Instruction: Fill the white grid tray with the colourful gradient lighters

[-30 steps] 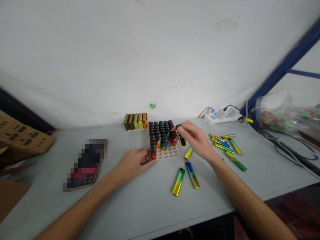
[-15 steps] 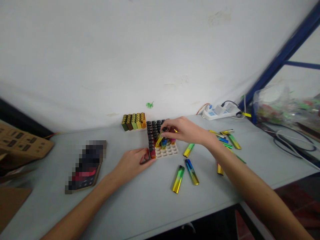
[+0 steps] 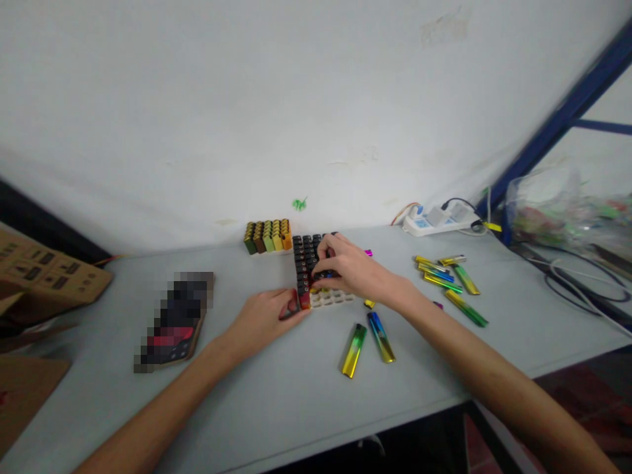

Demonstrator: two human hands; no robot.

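A white lighter tray [image 3: 340,299] with rows of round-edged slots stands near the wall. Black-topped metallic lighters [image 3: 307,250] fill its left and back part, upright. My left hand [image 3: 264,319] braces the tray's front left corner, thumb in front and fingers along the side, beside a red lighter [image 3: 305,301]. Over the middle of the tray, my right hand [image 3: 345,266] is closed with thumb and fingers round the black top of a lighter [image 3: 323,274], whose body is mostly hidden among the slots. The fingers cover part of the tray.
Loose lighters lie to the right, a green-yellow one [image 3: 354,352] and a blue-yellow one [image 3: 381,337] in front, several more [image 3: 447,276] farther off. Behind stands a block of gold-topped lighters [image 3: 268,237]. A phone [image 3: 180,322], cardboard box [image 3: 54,270], power strip [image 3: 439,220] and cables surround them.
My right hand has lowered the tilted yellow lighter into the tray, and its body no longer shows. The left hand keeps its place at the corner. The view has shifted slightly.
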